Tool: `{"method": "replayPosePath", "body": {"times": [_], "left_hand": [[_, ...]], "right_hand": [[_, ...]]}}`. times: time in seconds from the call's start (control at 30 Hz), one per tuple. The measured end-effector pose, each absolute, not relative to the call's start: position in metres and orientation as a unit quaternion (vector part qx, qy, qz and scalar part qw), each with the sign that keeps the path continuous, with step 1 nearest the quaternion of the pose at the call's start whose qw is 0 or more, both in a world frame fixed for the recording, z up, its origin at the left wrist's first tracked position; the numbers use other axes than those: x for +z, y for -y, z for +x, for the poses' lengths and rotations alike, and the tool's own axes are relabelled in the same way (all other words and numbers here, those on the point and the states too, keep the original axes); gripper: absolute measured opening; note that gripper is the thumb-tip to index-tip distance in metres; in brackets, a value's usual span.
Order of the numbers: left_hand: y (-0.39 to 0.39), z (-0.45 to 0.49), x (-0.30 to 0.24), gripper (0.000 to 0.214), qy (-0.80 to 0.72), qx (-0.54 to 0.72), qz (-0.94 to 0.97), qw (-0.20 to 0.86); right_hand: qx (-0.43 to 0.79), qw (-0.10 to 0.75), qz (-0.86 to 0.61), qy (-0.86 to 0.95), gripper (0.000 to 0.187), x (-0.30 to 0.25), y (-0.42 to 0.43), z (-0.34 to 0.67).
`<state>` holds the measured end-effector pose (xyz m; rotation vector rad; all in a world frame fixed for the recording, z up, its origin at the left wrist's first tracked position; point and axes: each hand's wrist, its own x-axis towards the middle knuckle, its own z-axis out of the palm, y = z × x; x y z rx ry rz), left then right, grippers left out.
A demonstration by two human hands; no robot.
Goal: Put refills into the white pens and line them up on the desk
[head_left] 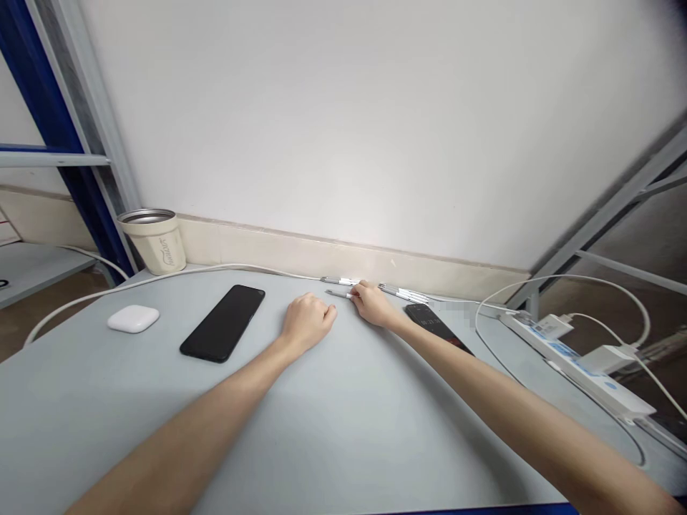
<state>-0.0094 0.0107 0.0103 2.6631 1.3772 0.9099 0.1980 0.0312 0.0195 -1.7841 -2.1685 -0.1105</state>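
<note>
With fingers pinched, my right hand (370, 303) grips a slim white-and-grey pen (339, 293) near the back of the desk. The pen's grey tip points left. Just behind it lie more pens (333, 280) along the wall, partly hidden by the hand. Another group of white pens (405, 293) lies to the right of that hand. My left hand (308, 319) rests on the desk as a loose fist, back up, a little left of the pen. Its fingers are curled under, and nothing shows in them.
Left of my hands lie a black phone (224, 323) and a white earbud case (134, 319). A cream cup (155, 242) stands at the back left corner. A second phone (436, 325) is beside my right forearm. A power strip (577, 368) with chargers and cables runs along the right edge.
</note>
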Motion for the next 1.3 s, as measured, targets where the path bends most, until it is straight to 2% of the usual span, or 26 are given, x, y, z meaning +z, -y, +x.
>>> {"method": "replayPosePath", "body": {"times": [0.1, 0.17, 0.27, 0.37, 0.47, 0.87, 1.0, 1.13, 1.23, 1.3], "left_hand": [[-0.011, -0.009, 0.01, 0.044, -0.435, 0.292, 0.852, 0.004], [-0.011, -0.009, 0.01, 0.043, -0.438, 0.287, 0.852, 0.003], [-0.011, -0.009, 0.01, 0.043, -0.441, 0.278, 0.853, 0.004], [-0.011, -0.008, 0.009, 0.044, -0.444, 0.273, 0.853, 0.002], [-0.011, -0.008, 0.01, 0.044, -0.442, 0.27, 0.855, 0.0], [-0.011, -0.007, 0.012, 0.045, -0.444, 0.263, 0.856, 0.016], [-0.011, -0.007, 0.013, 0.04, -0.441, 0.275, 0.854, 0.031], [-0.012, -0.008, 0.013, 0.019, -0.455, 0.322, 0.827, 0.08], [-0.014, -0.009, 0.014, 0.036, -0.473, 0.348, 0.801, 0.118], [-0.014, -0.009, 0.014, 0.039, -0.46, 0.357, 0.803, 0.127]], "right_hand": [[-0.002, 0.212, -0.63, 0.747, 0.017, 0.02, -0.027, 0.195], [0.07, 0.292, -0.622, 0.723, 0.02, 0.02, -0.021, 0.191], [0.215, 0.41, -0.586, 0.665, 0.036, 0.017, -0.011, 0.183], [0.288, 0.456, -0.573, 0.617, 0.045, 0.012, -0.006, 0.175], [0.316, 0.479, -0.564, 0.594, 0.045, 0.01, -0.004, 0.17], [0.351, 0.482, -0.537, 0.597, 0.042, 0.013, 0.002, 0.17], [0.305, 0.432, -0.567, 0.631, 0.042, 0.02, 0.007, 0.17], [0.2, 0.368, -0.573, 0.705, 0.035, 0.025, 0.015, 0.173], [0.122, 0.285, -0.572, 0.759, 0.03, 0.022, 0.019, 0.175], [0.078, 0.241, -0.569, 0.783, 0.027, 0.018, 0.02, 0.175]]}}
